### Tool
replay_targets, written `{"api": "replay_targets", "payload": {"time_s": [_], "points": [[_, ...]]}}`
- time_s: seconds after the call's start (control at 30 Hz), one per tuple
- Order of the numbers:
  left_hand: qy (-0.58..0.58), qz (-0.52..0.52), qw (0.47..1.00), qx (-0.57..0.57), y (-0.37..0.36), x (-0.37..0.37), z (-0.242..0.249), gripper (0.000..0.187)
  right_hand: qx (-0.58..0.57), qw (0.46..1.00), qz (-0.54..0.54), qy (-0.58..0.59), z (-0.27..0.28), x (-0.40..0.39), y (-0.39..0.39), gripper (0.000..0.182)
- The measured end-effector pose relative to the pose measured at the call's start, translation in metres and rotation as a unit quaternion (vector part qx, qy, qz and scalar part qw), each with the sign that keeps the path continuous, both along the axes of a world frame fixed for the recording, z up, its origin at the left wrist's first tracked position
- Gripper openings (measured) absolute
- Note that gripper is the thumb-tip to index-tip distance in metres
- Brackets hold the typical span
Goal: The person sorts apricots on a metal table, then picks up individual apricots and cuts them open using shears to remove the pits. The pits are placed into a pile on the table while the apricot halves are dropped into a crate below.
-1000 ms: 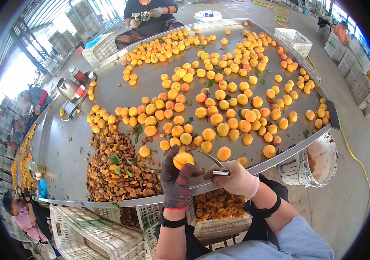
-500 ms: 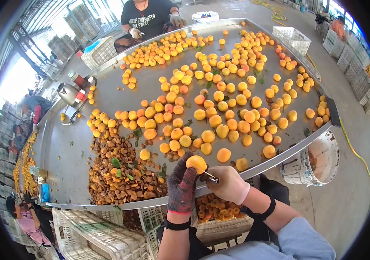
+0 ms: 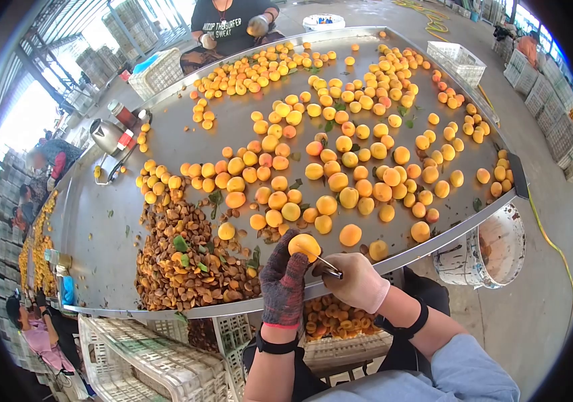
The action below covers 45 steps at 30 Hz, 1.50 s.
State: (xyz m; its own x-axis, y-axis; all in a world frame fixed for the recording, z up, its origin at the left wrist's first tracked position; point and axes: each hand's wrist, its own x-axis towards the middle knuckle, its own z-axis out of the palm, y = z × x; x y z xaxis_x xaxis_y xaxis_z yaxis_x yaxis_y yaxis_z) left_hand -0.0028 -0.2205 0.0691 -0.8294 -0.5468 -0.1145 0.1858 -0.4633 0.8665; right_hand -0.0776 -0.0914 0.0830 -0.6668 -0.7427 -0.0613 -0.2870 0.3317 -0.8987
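My left hand, in a dark grey and red knit glove, grips an orange-yellow apricot over the table's near edge. From the right, my right hand, in a pale glove, is closed round a thin metal tool. The tool's tip meets the apricot's lower right side; whether it is inside the fruit I cannot tell. Many whole apricots lie across the metal table. Left of my left hand is a brown heap of pits with a few green leaves.
Below the near edge are a crate of halved apricots and a white crate. A stained white bucket stands at the right. Across the table sits a person. A kettle is on the left side; other people are further left.
The view has shifted slightly. Both my hands keep their hold, with the tool still at the apricot. The person across the table has raised a hand, now with an apricot in it.
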Motion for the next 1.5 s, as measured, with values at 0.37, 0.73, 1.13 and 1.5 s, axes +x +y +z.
{"api": "replay_targets", "payload": {"time_s": [0.37, 0.73, 1.13, 1.5], "points": [[-0.052, -0.013, 0.991, -0.121, 0.008, 0.005, 0.003, 0.053, 0.057, 0.997, 0.046, -0.033, -0.008, -0.008, -0.007, 0.017], [-0.06, -0.065, 0.996, -0.012, 0.002, -0.003, 0.007, 0.055, -0.036, 0.998, -0.042, -0.013, -0.012, -0.005, -0.011, 0.014], [0.057, -0.083, 0.994, 0.035, -0.005, -0.026, 0.016, 0.058, -0.029, 0.998, -0.01, -0.055, -0.003, -0.023, -0.017, 0.015], [-0.022, -0.034, 0.855, -0.517, -0.028, -0.041, 0.027, 0.05, 0.032, 0.983, 0.072, -0.167, -0.006, -0.045, -0.027, 0.022]]}}
